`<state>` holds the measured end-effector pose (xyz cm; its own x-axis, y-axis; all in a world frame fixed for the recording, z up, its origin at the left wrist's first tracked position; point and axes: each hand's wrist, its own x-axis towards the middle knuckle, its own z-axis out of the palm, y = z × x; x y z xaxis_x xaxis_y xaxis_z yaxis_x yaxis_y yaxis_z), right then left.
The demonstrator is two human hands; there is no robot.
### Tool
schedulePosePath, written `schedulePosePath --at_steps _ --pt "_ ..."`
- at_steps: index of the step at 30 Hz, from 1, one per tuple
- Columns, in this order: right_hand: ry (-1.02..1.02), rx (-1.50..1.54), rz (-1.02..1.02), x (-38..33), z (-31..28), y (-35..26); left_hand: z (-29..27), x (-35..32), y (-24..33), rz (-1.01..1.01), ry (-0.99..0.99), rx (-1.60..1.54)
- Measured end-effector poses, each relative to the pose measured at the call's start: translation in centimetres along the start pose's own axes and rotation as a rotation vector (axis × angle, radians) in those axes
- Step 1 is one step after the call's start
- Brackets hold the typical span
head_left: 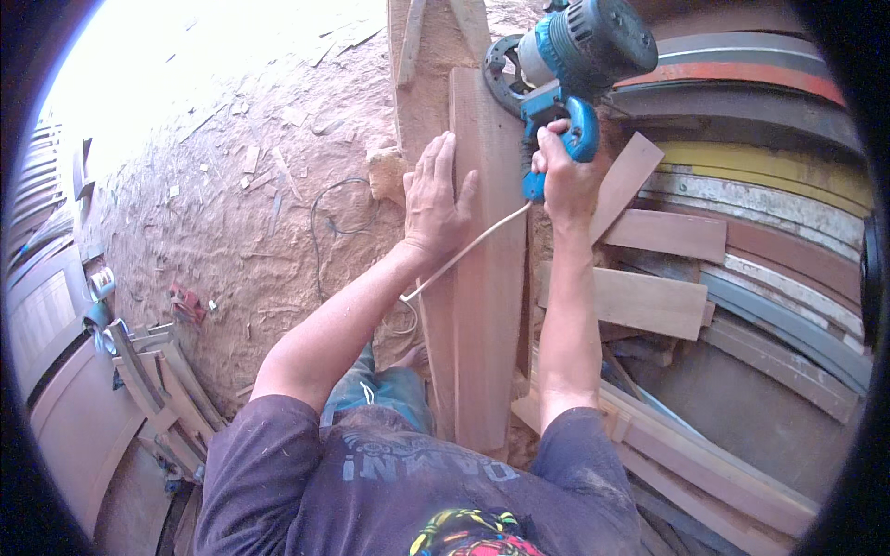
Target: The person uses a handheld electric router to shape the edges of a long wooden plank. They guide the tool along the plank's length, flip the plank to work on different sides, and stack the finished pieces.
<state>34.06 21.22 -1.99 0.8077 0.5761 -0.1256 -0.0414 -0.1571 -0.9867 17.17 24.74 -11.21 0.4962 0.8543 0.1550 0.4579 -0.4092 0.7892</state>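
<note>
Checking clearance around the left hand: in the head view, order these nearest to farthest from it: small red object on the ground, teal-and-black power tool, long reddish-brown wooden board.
1. Long reddish-brown wooden board: directly under the left hand.
2. Teal-and-black power tool: ahead and right, in the right hand.
3. Small red object: off left, on the ground.
</note>
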Motion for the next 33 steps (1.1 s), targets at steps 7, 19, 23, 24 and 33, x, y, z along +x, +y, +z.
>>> schedulePosePath --at_steps 7,19,23,24,33 --pt "-0.12 0.001 -0.002 1.0 0.2 -0.1 -0.5 1.0 0.4 -0.038 0.011 -0.05" --pt "-0.151 -0.074 -0.038 -2.8 -1.9 1.2 3.1 11.4 2.4 -0.408 0.156 0.201" --pt "-0.139 -0.069 -0.034 -4.1 -2.6 1.2 2.8 10.6 2.3 -0.396 0.094 0.154" --pt "-0.119 -0.109 -0.078 -4.5 -2.8 1.7 2.6 9.9 2.6 -0.395 0.083 0.127" --pt "-0.056 -0.153 -0.096 -10.7 -5.7 3.8 0.8 3.0 4.5 -0.365 0.069 -0.121"
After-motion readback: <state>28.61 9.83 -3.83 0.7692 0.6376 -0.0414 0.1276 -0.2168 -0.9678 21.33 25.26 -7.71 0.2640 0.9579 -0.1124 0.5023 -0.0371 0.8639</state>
